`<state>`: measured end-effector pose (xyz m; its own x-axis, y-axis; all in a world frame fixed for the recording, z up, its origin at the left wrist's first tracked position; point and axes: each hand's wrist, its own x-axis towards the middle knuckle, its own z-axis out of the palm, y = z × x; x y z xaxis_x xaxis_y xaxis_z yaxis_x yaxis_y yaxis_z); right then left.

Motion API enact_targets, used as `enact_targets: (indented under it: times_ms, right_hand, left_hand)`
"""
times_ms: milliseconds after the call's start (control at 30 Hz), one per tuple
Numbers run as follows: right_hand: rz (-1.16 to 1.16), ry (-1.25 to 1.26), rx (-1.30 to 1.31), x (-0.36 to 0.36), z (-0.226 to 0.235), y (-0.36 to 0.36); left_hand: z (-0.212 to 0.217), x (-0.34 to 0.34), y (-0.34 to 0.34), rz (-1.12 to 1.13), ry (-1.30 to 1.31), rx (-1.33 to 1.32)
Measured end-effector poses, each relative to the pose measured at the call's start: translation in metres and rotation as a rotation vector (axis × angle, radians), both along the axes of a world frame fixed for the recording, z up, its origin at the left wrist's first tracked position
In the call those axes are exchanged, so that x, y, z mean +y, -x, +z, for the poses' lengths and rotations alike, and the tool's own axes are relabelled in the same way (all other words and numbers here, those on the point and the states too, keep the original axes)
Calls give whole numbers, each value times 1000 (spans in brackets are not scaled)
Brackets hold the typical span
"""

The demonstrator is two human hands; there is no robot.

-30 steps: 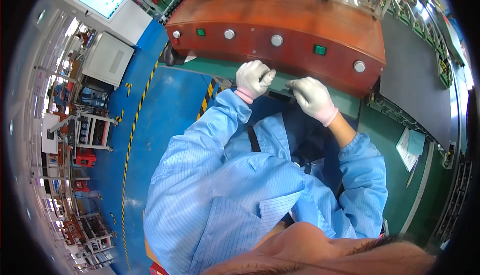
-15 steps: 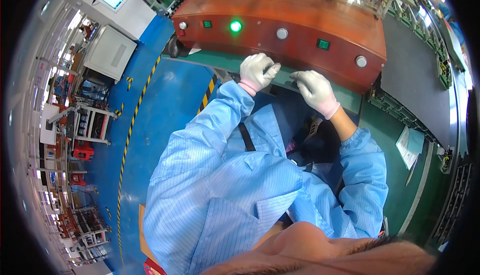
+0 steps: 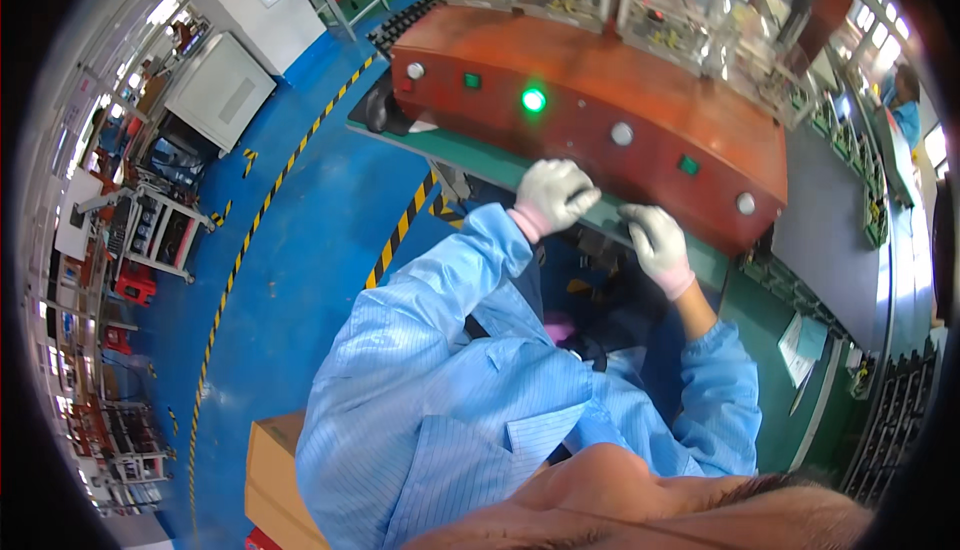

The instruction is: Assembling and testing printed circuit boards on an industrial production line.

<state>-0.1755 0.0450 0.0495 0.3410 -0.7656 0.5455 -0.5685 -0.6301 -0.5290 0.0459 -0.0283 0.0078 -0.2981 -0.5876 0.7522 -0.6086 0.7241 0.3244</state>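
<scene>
Far to my left stood a cardboard box on the blue floor. I saw only its top and one side, so I could not tell what was in it.

My left hand, in a white glove, lay on the green ledge that ran along the front of the red-brown machine. Its fingers were curled under into a loose fist, knuckles up. I could not tell whether they gripped anything beneath them. A round green lamp glowed on the machine face just above that hand.

My right hand, gloved the same, rested on that ledge near the left one but apart from it. Its fingers were bent down over the front edge. Whether they pinched something there was hidden from me.

I judged the work to be at the ledge itself, both hands pressing or feeling along its front edge. Any further move there called for an even hold from both sides, kept below the buttons.

Further right a shallow tray held what looked like light sheets of paper
</scene>
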Motion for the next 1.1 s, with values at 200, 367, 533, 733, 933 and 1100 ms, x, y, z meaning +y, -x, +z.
enact_targets:
  times_ms: [200,367,533,733,933,1100]
  right_hand:
    - [-91,-71,-25,2,32,-17]
    - [16,185,-10,-48,141,-65]
    - [-184,578,-22,-163,235,-100]
    - [-224,540,63,-237,302,-120]
    - [-144,848,100,-285,321,-120]
    - [-163,671,-271,-278,380,-138]
  left_hand:
    - [24,3,-16,-227,-36,140]
    - [81,-25,-99,-74,217,77]
    - [109,-83,-152,275,90,-279]
    - [127,-109,-177,189,-57,-436]
    - [152,-110,-188,112,-181,-537]
    - [175,-132,-183,-4,-280,-621]
